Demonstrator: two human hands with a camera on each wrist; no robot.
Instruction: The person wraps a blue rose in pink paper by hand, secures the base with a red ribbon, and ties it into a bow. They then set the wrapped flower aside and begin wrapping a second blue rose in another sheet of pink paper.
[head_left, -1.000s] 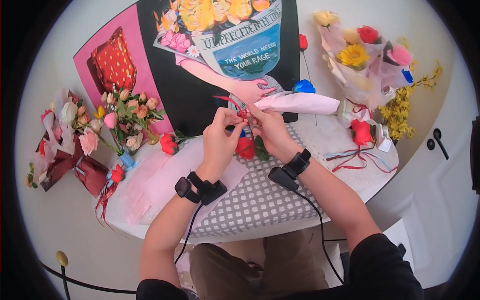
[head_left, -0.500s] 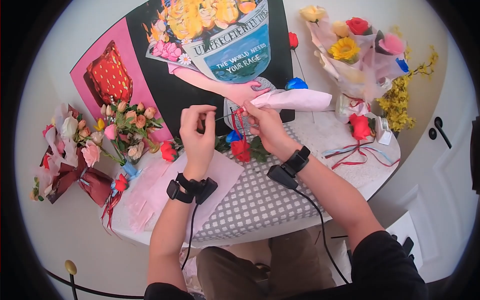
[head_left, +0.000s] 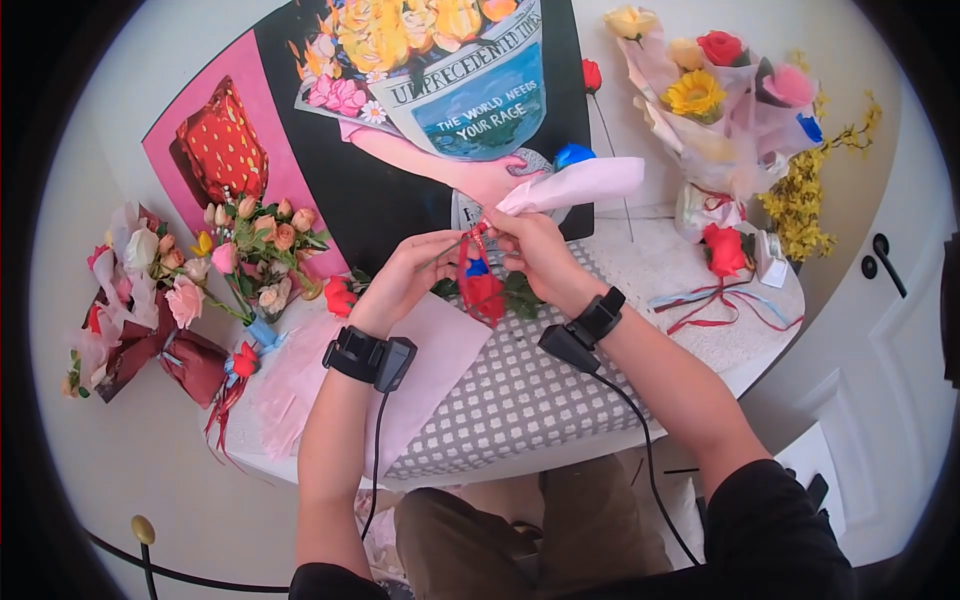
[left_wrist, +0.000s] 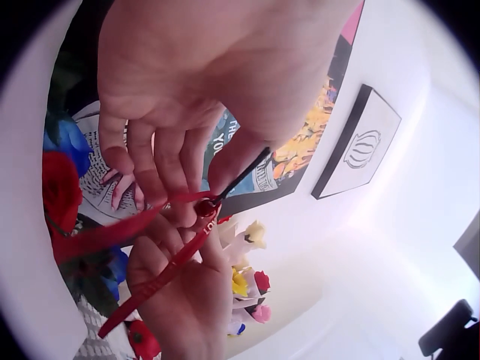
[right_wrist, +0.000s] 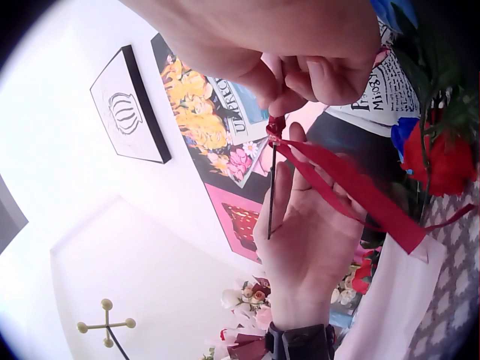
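My right hand (head_left: 540,255) pinches the gathered lower end of a pink paper-wrapped flower bundle (head_left: 590,185). A red printed ribbon (right_wrist: 367,191) is tied round that end, its loose tails hanging down. From the knot a thin dark stem (right_wrist: 272,191) sticks out toward my left hand (head_left: 400,275). The left fingers are mostly extended, their tips right at the ribbon and knot. Past the hands, a blue flower (head_left: 574,156) shows above the wrap. Below the ribbon lie a red rose (head_left: 483,296) and a second blue flower (head_left: 477,267) with green leaves, partly covered by the ribbon.
Pink wrapping paper (head_left: 430,365) lies over a grey checked cloth (head_left: 520,400) on the white table. Bouquets stand at left (head_left: 170,350) and right (head_left: 700,110). More ribbons (head_left: 720,305) lie near the right edge. A painted board (head_left: 420,180) leans behind.
My left hand was up by the knot, drew away leftward, and has returned lower to the ribbon. The right hand keeps its grip, and the wrapped bundle has tilted more upward.
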